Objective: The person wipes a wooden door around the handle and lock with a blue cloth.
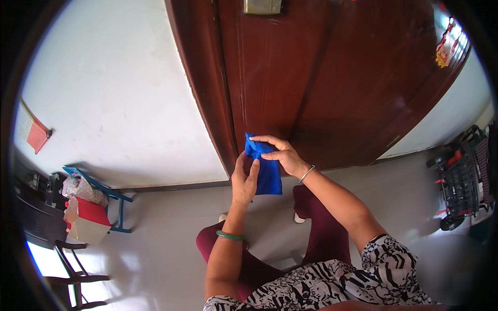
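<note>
A blue cloth hangs between my two hands in front of a dark red wooden door. My left hand grips its left edge between thumb and fingers, and a green bangle sits on that forearm. On the right side, my right hand pinches the gathered upper part of the cloth with thumb and forefinger; a silver bracelet is on that wrist. The cloth is crumpled at its top and hangs flat below. Some fingertips are hidden behind the fabric.
The door with a metal lock stands ahead, beside a white wall. To the left are a blue-framed stand, a box with red and cream sides and a dark wooden chair. A wheeled black cart stands at the right.
</note>
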Demonstrator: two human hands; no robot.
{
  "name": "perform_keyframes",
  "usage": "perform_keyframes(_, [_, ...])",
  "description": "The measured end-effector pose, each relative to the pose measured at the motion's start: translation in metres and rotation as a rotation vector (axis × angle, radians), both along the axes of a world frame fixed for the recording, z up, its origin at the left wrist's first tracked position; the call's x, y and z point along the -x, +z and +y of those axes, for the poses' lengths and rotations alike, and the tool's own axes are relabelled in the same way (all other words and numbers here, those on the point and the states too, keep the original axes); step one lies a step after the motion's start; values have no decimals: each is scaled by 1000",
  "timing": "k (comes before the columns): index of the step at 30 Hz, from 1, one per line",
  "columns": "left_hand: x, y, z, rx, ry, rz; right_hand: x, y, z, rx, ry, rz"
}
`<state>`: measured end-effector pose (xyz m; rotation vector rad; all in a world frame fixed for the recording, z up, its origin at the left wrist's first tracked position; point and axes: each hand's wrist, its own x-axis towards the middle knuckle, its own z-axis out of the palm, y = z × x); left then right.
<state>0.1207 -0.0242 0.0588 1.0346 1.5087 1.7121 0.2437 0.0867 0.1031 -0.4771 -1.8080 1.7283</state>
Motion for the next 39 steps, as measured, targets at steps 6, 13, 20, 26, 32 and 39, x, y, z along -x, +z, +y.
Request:
perform_keyframes(6, [3, 19, 1, -131, 86, -226, -8, -22, -7, 445, 75, 284])
perform_keyframes(13, [20, 41, -14, -253, 233, -87, -4, 11, -18, 372, 73, 354])
perform_keyframes(20, [13, 35, -4, -350, -65, -648, -14, 8, -19, 188, 1, 301])
perform_keyframes(26, [19, 31, -5, -257, -75, -788, -10, 1, -23, 232, -55, 218])
perform_keyframes(32, [16, 42, -9, -228, -166, -912, -2, -9, -33, 197, 8, 58])
perform_keyframes(39, [51, 36, -26, -322, -118, -652, -11, -3, -12, 358, -76, 242])
